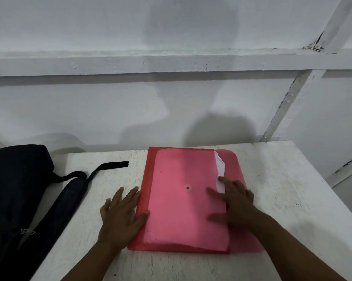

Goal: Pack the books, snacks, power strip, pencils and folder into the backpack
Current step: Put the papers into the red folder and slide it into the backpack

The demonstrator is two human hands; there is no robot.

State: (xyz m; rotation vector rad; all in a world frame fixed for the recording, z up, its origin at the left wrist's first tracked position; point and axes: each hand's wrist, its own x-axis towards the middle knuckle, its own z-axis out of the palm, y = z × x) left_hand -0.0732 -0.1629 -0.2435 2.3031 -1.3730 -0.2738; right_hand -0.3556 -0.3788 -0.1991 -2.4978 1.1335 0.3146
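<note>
Both hands [120, 218] [235, 201] flat on folder [183, 207], seemingly.

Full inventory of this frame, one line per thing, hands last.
folder: 1, translucent red-pink with a snap button, flat on the table, centre
paper: white sheets, showing at the folder's right opening
backpack: 1, black, on the table's left edge, straps trailing right
table: 1, white, scuffed
wall: white, with a ledge and beams, behind the table
left hand: flat on the table, thumb on the folder's left edge
right hand: flat on the folder, fingers at the paper
</note>
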